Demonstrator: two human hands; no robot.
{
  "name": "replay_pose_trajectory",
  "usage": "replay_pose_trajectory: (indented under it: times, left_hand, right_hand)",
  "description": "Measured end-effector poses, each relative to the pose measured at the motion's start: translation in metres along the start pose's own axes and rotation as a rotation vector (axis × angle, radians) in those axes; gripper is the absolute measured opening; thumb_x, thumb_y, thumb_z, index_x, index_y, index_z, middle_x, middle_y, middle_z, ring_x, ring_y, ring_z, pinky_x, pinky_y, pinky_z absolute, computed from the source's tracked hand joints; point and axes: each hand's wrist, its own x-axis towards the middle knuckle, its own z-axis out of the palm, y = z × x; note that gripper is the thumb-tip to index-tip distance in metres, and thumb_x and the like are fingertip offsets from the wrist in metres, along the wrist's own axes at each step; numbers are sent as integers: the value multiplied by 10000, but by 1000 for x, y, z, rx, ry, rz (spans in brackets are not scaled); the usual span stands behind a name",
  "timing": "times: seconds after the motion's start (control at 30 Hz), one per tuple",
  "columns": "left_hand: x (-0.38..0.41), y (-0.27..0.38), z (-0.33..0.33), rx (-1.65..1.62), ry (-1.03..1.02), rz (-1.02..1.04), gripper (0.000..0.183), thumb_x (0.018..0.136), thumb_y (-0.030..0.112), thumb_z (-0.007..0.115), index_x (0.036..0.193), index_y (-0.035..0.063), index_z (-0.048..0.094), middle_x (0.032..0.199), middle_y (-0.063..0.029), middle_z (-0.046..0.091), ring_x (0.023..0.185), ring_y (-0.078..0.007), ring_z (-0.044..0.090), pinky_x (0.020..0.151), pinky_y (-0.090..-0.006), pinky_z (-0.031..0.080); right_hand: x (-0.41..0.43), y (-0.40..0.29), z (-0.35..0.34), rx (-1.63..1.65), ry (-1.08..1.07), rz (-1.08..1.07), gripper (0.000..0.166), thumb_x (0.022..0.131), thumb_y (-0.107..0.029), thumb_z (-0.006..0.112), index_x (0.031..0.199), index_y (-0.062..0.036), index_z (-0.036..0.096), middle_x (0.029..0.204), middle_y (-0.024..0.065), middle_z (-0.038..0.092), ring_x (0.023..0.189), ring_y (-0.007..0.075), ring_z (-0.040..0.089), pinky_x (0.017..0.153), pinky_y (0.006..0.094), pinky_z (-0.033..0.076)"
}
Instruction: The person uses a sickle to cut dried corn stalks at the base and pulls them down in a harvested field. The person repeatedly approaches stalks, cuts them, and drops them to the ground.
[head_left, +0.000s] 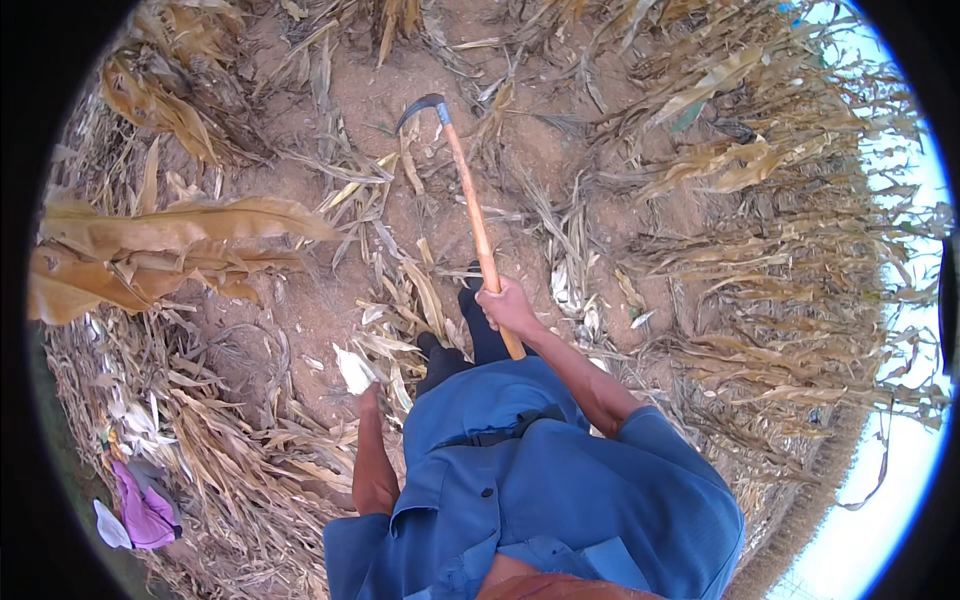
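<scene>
My right hand (508, 306) is closed around the lower part of the wooden handle of a sickle (470, 187). The sickle's dark curved blade (420, 106) points to the left, over bare soil and dry leaves. At my left side, my left hand (369, 395) is beside a pale corn husk (352, 369); its fingers are mostly hidden, so I cannot tell whether it grips the husk. My dark shoes and trousers show between the two hands, among dry husks on the ground.
Dry maize plants (750, 300) stand along the right. Large dry leaves (180, 225) reach in from the left. Cut stalks (247, 480) lie heaped at the lower left, near another person in a purple top (142, 510). Loose husks and leaves litter the soil.
</scene>
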Motion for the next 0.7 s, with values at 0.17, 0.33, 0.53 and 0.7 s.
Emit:
replay_pose_trajectory:
  times: [0.17, 0.33, 0.53, 0.7]
  left_hand:
    - [-58, 82, -9, 12, 62, -51, 600, 828, 305, 781, 1254, -84, 616, 1214, -184, 646, 1065, -305, 612, 936, -446, 480]
    - [-68, 153, 44, 128, -66, 50, 679, 838, 328, 757, 1342, -85, 566, 1295, -184, 624, 1147, -310, 599, 1013, -426, 451]
    - [-136, 232, 209, 354, -363, 390, 527, 821, 147, 780, 1268, -76, 609, 1170, -142, 681, 1011, -232, 642, 930, -366, 484]
    - [-229, 228, 340, 864, -657, 803, 517, 767, 234, 824, 1157, -40, 624, 1039, -172, 722, 920, -238, 696, 819, -361, 542]
  right_hand:
    - [-8, 65, -18, 184, 45, 286, 140, 879, -96, 664, 874, -62, 527, 665, 29, 544, 479, 112, 520, 390, 289, 435]
    - [-17, 99, -6, 354, 41, 397, 141, 845, -59, 658, 829, -34, 520, 660, 47, 555, 468, 119, 519, 378, 304, 435]
    - [-12, 126, -16, 451, 26, 454, 172, 855, -63, 675, 831, -20, 510, 659, 50, 548, 473, 118, 506, 382, 307, 416]
    - [-14, 143, -26, 564, 51, 465, 156, 858, -63, 679, 837, -22, 529, 645, 43, 540, 476, 124, 508, 393, 314, 414]
